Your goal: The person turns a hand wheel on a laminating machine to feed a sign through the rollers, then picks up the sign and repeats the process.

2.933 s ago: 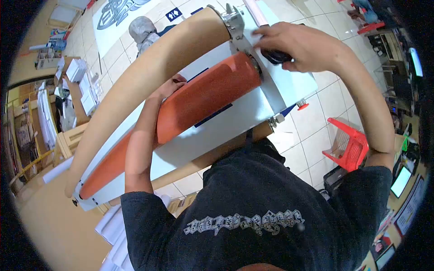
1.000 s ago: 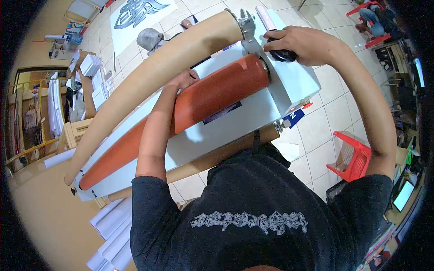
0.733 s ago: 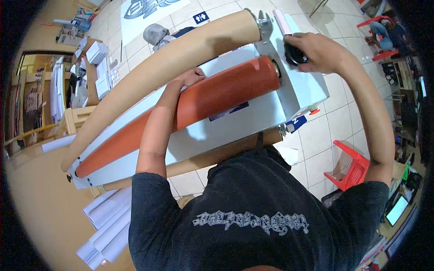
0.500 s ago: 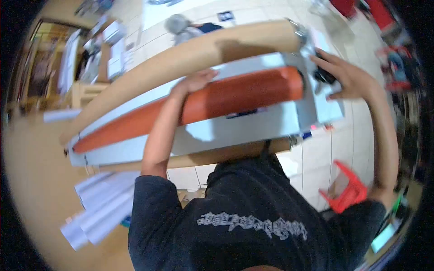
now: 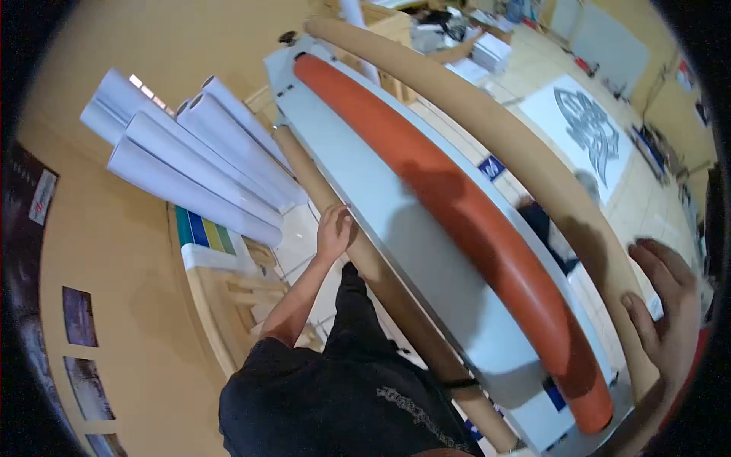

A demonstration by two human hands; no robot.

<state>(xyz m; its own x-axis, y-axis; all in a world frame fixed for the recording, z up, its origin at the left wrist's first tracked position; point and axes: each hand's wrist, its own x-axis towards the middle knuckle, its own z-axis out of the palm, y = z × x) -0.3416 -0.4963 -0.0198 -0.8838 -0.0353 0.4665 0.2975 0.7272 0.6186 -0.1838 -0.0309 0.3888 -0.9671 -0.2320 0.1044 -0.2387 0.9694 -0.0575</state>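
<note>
An orange-red roller (image 5: pixel 464 206) lies along the top of a long pale grey machine (image 5: pixel 426 266). Beyond it runs a brown paper-covered roll (image 5: pixel 518 137), and a second brown roll (image 5: pixel 396 305) runs along the near side. My left hand (image 5: pixel 335 232) rests at the near edge over the near roll, fingers loosely bent and nothing visible in them. At the right, my right hand (image 5: pixel 666 305) reaches beside the far brown roll's lower end, thumb and fingers apart, the thumb close to or touching the roll.
Several white rolls (image 5: pixel 205 152) stand on the left by a wooden frame (image 5: pixel 221 297). A white sheet with a dark design (image 5: pixel 582 129) lies on the tiled floor beyond. Someone's grey-haired head (image 5: pixel 588 183) shows partly behind the far roll. Pictures (image 5: pixel 80 316) hang on the left wall.
The view has swung toward the machine's left end. My left hand has left the orange-red roller for the near edge. My right hand has left the black part at the machine's right end.
</note>
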